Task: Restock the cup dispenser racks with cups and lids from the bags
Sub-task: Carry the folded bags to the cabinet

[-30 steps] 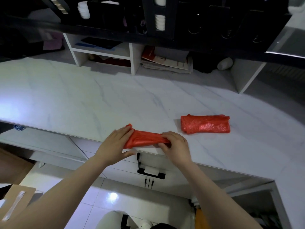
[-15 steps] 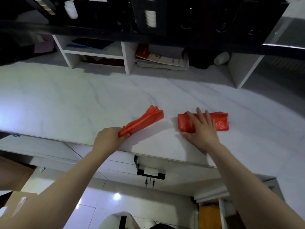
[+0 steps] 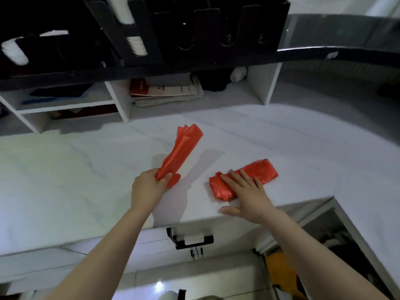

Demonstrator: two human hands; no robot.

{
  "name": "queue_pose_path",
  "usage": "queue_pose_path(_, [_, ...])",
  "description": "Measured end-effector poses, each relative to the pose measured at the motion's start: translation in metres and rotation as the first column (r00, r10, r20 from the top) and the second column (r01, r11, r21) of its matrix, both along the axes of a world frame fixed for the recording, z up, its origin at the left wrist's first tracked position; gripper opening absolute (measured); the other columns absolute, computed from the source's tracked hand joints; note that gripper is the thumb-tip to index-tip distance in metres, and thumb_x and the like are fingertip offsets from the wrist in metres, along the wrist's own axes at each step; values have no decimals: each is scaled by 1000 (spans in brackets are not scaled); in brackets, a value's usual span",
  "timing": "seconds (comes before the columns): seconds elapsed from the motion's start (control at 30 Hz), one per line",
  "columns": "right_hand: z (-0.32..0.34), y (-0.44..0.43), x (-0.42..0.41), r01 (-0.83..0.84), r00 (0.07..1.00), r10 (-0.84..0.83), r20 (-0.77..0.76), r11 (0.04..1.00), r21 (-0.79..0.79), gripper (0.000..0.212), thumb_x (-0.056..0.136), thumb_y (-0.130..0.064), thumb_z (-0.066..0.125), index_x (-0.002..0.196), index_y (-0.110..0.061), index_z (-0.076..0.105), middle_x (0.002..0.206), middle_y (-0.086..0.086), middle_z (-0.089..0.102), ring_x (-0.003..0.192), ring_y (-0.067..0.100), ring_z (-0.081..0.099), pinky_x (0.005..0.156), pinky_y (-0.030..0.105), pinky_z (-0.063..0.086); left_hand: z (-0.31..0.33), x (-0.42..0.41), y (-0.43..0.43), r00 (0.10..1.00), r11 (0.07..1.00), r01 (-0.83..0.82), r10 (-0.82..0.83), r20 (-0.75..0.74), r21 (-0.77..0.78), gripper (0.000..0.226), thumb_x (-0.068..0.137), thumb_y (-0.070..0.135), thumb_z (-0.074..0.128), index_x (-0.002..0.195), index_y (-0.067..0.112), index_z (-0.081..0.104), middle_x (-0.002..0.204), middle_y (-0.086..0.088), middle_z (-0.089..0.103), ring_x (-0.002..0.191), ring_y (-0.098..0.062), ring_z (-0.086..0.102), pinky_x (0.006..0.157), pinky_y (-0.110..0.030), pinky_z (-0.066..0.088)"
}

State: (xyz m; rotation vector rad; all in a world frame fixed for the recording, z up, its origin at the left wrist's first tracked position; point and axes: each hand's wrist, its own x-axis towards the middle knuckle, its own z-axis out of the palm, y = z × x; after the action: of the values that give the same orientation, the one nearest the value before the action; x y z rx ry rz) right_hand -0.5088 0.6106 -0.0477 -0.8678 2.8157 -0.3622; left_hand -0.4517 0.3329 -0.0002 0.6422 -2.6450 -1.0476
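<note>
Seemingly tidying spent bags: gripping rolled bag (image 3: 181, 152) in left hand (image 3: 147, 187), pressing flat right hand (image 3: 249, 195) on folded bag (image 3: 266, 171); next, likely laying both together

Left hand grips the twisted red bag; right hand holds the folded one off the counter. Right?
No: head view shows the right hand flat on the folded red bag, which lies on the counter; the left hand grips the twisted red bag.

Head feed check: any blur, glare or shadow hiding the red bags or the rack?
Head view: fisheye bends the counter edge and dispenser rack; the rack is underexposed, slots hard to read; the rolled red bag in the left hand looks soft and shadows the counter; the folded red bag under the right hand is clear.
</note>
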Motion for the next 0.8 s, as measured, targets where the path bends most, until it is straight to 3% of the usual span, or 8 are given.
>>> queue_pose_path(0.1, [-3, 7, 27, 19, 999, -18, -26, 999, 32, 100, 71, -77, 54, 148, -47, -2, 159, -15, -4, 145, 14, -9, 115, 47, -2, 0, -12, 10, 996, 996, 75, -72, -57, 40, 5, 83, 31, 66, 86, 29, 70, 61, 20, 57, 61, -10, 58, 54, -21, 38])
queue_pose_path(0.17, [-4, 11, 47, 88, 993, -88, -72, 996, -8, 86, 78, -58, 64, 147, -48, 14, 157, -18, 9, 145, 10, 2, 114, 41, 4, 0, -16, 17, 981, 981, 174, -165, -100, 87, 13, 83, 26, 66, 95, 29, 69, 68, 19, 60, 67, -9, 59, 58, -20, 39])
queue_pose_path(0.27, [-2, 24, 85, 309, 941, -337, -24, 886, -345, 56, 84, -15, 67, 132, -40, 52, 140, -16, 49, 137, 10, 36, 108, 32, 22, 5, -18, 27, 936, 926, 341, -320, -143, 162, 14, 79, 31, 66, 92, 29, 64, 77, 9, 66, 73, -15, 63, 64, -27, 47])
queue_pose_path(0.37, [4, 34, 148, 662, 743, -526, 414, 485, -571, 56, 85, 11, 54, 122, -30, 63, 119, -15, 65, 115, 6, 59, 93, 24, 47, 9, -15, 39, 863, 836, 505, -480, -160, 214, 16, 76, 35, 65, 92, 31, 63, 79, 7, 68, 73, -18, 65, 69, -37, 54])
queue_pose_path(0.47, [6, 40, 228, 733, 454, -792, 408, 71, -677, 41, 81, 8, 66, 102, -27, 68, 94, -16, 70, 90, -8, 63, 72, 4, 44, 4, 4, 65, 749, 691, 660, -638, -179, 297, 26, 82, 19, 69, 102, 32, 60, 87, 13, 66, 75, -13, 66, 62, -40, 58])
queue_pose_path(0.6, [1, 51, 347, 764, 87, -945, 316, -140, -629, 17, 75, -4, 78, 82, -17, 70, 96, -9, 56, 88, -20, 53, 75, -1, 37, -12, 54, 115, 550, 442, 803, -808, -211, 400, 43, 82, 14, 70, 117, 33, 52, 95, 23, 59, 77, 2, 65, 53, -28, 56])
queue_pose_path(0.7, [-11, 51, 446, 641, -56, -870, 490, -408, -650, 10, 86, -1, 65, 83, 8, 68, 113, 3, 68, 107, 11, 64, 89, 22, 49, -24, 110, 158, 334, 241, 888, -923, -190, 391, 48, 82, 10, 70, 120, 30, 48, 102, 9, 60, 81, 6, 62, 56, -19, 54])
queue_pose_path(0.8, [-16, 37, 538, 432, -280, -781, 558, -622, -653, 26, 85, 8, 52, 98, -6, 70, 113, 0, 69, 103, 22, 67, 82, 23, 52, -28, 168, 201, 106, 33, 930, -978, -182, 366, 49, 80, 2, 70, 121, 22, 49, 111, -3, 58, 85, 2, 61, 64, -13, 48])
